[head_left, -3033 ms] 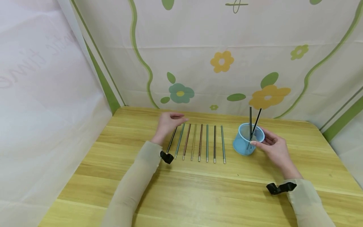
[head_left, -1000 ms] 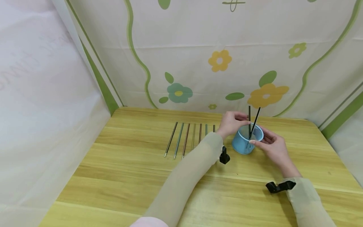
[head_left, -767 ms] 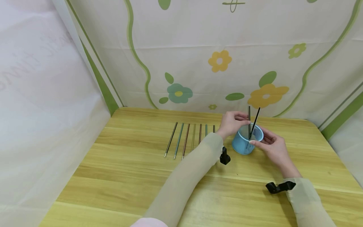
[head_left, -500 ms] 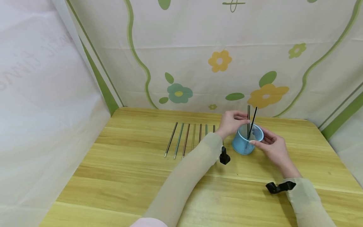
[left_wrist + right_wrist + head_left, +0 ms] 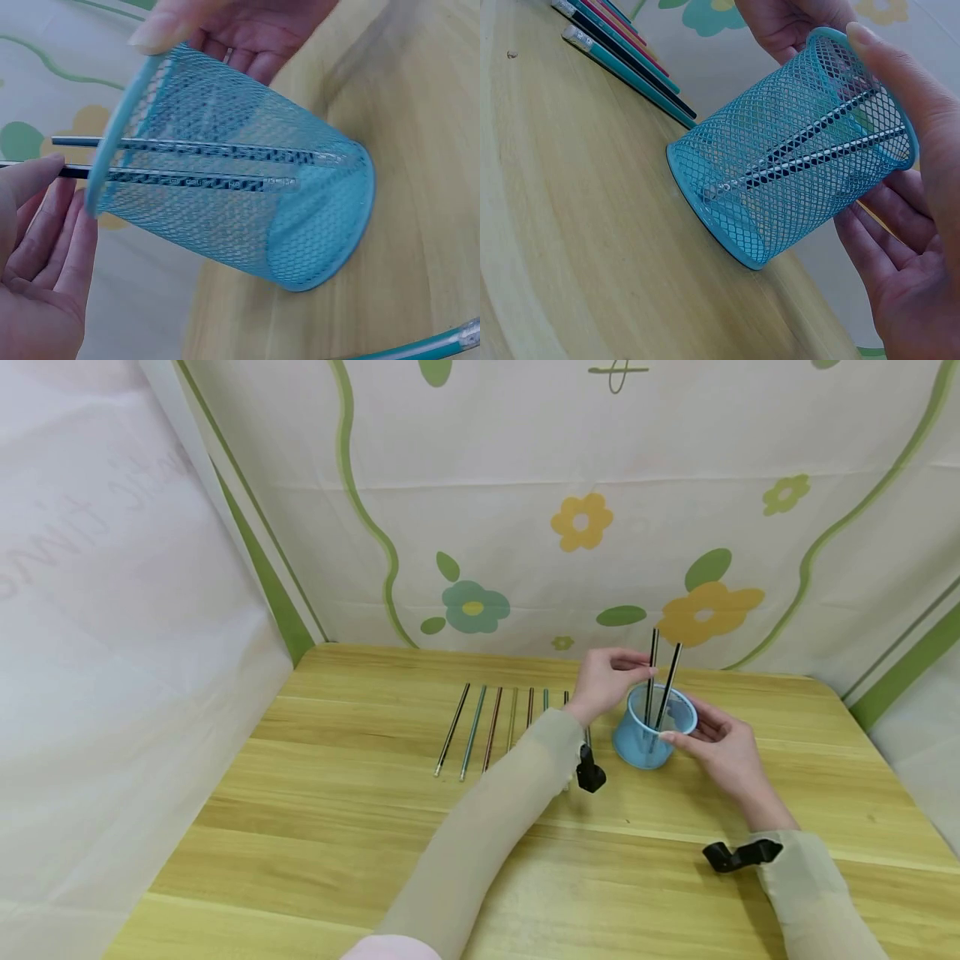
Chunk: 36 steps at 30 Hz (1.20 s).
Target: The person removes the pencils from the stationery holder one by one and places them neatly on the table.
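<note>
A blue mesh pencil cup [image 5: 637, 748] stands upright on the table, its near right side and rim gripped by my right hand [image 5: 729, 762]. Thumb and fingers of my left hand [image 5: 606, 683] pinch a black pencil [image 5: 653, 646] above the rim. In the left wrist view the lower end of that held pencil [image 5: 225, 183] is inside the cup, raised off its base. A second dark striped pencil [image 5: 671, 672] leans in the cup, its lower end near the base. Left of the cup lies a row of pencils, partly hidden by my left forearm.
Several pencils lie side by side on the wooden table [image 5: 300, 827], among them a black pencil [image 5: 452, 729], a teal pencil [image 5: 473, 731] and a red-brown pencil [image 5: 492, 727]. A printed fabric wall [image 5: 495, 510] rises right behind the table's back edge.
My left hand has moved from the row's left end to the cup and taken hold of a black pencil there. That pencil has since risen slightly and shifted left. The right hand keeps its grip.
</note>
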{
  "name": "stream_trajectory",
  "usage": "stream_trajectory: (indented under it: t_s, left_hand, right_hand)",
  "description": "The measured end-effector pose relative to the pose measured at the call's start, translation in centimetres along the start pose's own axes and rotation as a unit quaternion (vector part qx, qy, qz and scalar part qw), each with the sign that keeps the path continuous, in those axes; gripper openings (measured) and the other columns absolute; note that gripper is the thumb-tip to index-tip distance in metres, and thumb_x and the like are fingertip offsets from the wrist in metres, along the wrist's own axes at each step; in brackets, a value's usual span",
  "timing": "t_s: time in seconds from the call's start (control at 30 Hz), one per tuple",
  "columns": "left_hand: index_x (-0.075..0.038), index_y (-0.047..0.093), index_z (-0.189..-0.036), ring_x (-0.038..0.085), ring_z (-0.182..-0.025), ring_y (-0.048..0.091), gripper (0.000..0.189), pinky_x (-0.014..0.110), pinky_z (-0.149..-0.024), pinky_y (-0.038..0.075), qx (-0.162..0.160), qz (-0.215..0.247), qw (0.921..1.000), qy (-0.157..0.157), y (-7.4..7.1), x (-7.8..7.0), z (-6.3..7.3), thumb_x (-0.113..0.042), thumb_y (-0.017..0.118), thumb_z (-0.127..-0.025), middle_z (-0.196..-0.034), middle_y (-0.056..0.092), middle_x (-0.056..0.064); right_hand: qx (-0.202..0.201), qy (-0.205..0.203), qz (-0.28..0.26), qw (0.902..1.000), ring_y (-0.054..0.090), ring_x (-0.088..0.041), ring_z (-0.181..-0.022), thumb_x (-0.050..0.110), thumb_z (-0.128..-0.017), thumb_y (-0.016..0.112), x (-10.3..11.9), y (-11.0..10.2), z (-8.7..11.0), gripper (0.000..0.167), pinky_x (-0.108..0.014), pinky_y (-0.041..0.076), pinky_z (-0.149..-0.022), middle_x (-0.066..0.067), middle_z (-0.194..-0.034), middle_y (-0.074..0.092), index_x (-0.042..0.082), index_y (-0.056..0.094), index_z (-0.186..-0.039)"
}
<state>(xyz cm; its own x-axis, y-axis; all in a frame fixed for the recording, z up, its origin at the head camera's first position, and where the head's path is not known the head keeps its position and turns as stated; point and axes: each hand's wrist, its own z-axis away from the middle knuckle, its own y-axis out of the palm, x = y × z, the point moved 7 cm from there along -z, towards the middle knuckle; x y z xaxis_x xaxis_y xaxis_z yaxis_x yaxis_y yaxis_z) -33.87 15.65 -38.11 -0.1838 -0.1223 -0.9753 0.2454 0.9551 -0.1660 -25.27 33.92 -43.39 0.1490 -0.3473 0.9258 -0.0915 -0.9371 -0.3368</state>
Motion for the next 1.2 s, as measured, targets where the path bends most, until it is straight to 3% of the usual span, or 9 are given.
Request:
stream_trajectory:
  t_s: [0.2,0.53,0.9,1.1,1.2]
  left_hand:
    - [-0.005,0.077,-0.108,0.007,-0.077,0.071,0.018,0.023,-0.072,0.06,-0.017,0.101,0.9948,0.0,-0.7,-0.7,-0.3,-0.007,0.08,-0.09,-0.092,0.075,0.0]
    - [-0.003,0.076,-0.108,0.014,-0.077,0.073,0.019,0.031,-0.075,0.062,-0.039,0.179,0.9826,0.031,-2.8,-2.9,-0.9,-0.005,0.079,-0.089,-0.092,0.074,0.005]
    - [-0.004,0.077,-0.109,0.021,-0.079,0.073,0.02,0.034,-0.077,0.062,-0.054,0.217,0.9733,0.052,-6.1,-5.5,-1.0,-0.008,0.08,-0.09,-0.094,0.075,0.004]
    - [-0.006,0.077,-0.111,0.021,-0.082,0.073,0.022,0.033,-0.078,0.062,-0.048,0.192,0.9786,0.057,-8.1,-5.6,-0.6,-0.012,0.08,-0.09,-0.097,0.074,0.004]
    - [-0.007,0.076,-0.112,0.021,-0.085,0.073,0.024,0.033,-0.079,0.062,-0.043,0.175,0.9821,0.055,-9.4,-5.1,-0.4,-0.013,0.081,-0.09,-0.099,0.074,0.004]
  right_hand:
    - [-0.001,0.002,0.007,1.0,0.062,0.0,-0.111,0.011,-0.092,0.079,0.0,0.0,0.0,0.067,-0.015,0.051,-0.088,-0.023,-0.145,0.053,0.003,0.049,-0.15]
    - [-0.004,-0.001,0.016,0.9999,0.061,0.001,-0.11,0.013,-0.091,0.08,-0.1,-0.2,0.0,0.068,-0.015,0.052,-0.088,-0.024,-0.144,0.052,0.004,0.049,-0.151]
    - [-0.004,-0.002,0.009,0.9999,0.062,0.001,-0.11,0.012,-0.091,0.08,-0.2,-0.2,-0.1,0.068,-0.015,0.052,-0.087,-0.023,-0.144,0.054,0.002,0.048,-0.15]
    - [-0.003,0.003,0.0,1.0,0.063,-0.001,-0.11,0.013,-0.09,0.081,-0.3,-0.4,0.0,0.068,-0.016,0.053,-0.087,-0.012,-0.14,0.059,0.003,0.049,-0.15]
    - [-0.002,0.007,-0.001,1.0,0.063,-0.001,-0.11,0.013,-0.091,0.081,-0.3,-0.4,0.0,0.068,-0.016,0.053,-0.087,-0.013,-0.14,0.059,0.003,0.049,-0.15]
